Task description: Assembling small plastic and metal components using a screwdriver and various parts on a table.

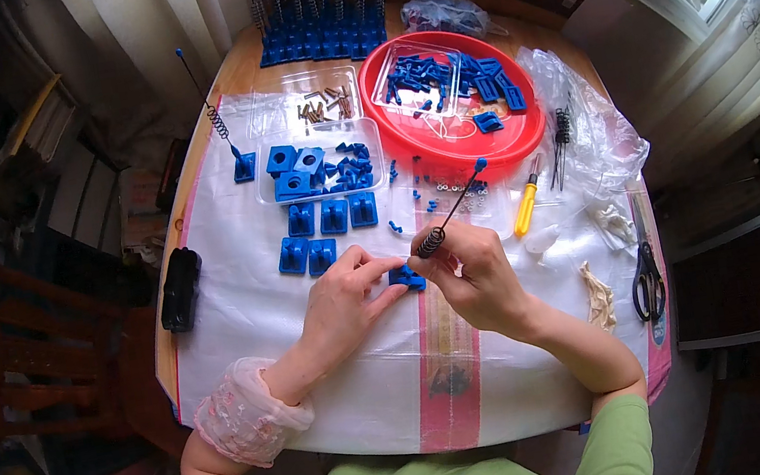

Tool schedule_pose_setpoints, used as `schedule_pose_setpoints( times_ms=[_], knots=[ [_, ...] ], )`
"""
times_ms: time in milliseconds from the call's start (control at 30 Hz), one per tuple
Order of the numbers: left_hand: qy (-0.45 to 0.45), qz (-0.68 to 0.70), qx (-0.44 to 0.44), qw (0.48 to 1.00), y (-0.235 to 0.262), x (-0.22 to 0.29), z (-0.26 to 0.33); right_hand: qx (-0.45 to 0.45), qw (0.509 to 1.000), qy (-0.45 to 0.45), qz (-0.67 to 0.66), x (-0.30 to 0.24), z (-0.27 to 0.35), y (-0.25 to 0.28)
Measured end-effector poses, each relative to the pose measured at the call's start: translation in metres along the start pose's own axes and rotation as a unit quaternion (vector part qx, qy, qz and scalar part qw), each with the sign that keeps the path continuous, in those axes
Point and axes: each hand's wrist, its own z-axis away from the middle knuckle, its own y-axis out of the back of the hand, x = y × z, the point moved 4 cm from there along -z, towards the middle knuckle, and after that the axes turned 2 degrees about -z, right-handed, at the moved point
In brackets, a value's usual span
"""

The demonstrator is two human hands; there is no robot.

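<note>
My left hand (342, 301) pinches a small blue plastic base (406, 278) just above the table. My right hand (475, 274) grips a black spring rod with a blue tip (451, 211), its coiled lower end meeting the blue base. Several square blue bases (324, 231) lie in rows just beyond my hands. A finished base with an upright spring rod (231, 142) stands at the far left of the sheet.
A red round tray (522, 130) holds blue parts. Clear plastic trays (319, 163) contain blue pieces and screws (325, 107). A yellow screwdriver (526, 204), black scissors (646, 280), a black device (179, 289), plastic bags (598, 138) and a rack of assembled rods (319, 8) surround the work area.
</note>
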Motion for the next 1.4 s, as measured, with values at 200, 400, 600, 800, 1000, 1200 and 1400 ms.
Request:
schedule_pose_setpoints(
  times_ms=[200, 400, 600, 800, 1000, 1200, 1400],
  knots=[
    [-0.001, 0.01, 0.005, 1.0, 0.0001, 0.0019, -0.0007, 0.004, 0.999, 0.031, 0.01, 0.0033, 0.0005, -0.0026],
    [0.0, 0.011, 0.0, 1.0, 0.0003, 0.0023, -0.0009, -0.003, 1.0, 0.021, 0.015, 0.0043, 0.0014, -0.0019],
    [-0.001, 0.009, 0.003, 1.0, -0.0004, 0.0011, -0.0005, 0.006, 1.0, 0.023, 0.011, 0.0038, 0.0009, -0.0011],
    [-0.007, 0.004, 0.007, 1.0, -0.0006, 0.0012, -0.0008, 0.004, 1.0, 0.029, 0.01, 0.0034, 0.0012, -0.0019],
    [-0.003, 0.003, 0.006, 1.0, 0.0, 0.0017, -0.0005, -0.003, 1.0, 0.026, 0.014, 0.0051, 0.0017, -0.0028],
    [0.0, 0.001, 0.003, 1.0, -0.0009, 0.0005, -0.0002, -0.009, 1.0, 0.025, 0.016, 0.0035, 0.0012, -0.0033],
    [-0.001, 0.005, 0.007, 1.0, -0.0003, 0.0019, -0.0001, -0.009, 0.999, 0.033, 0.02, 0.0026, 0.0009, -0.0037]
  ],
)
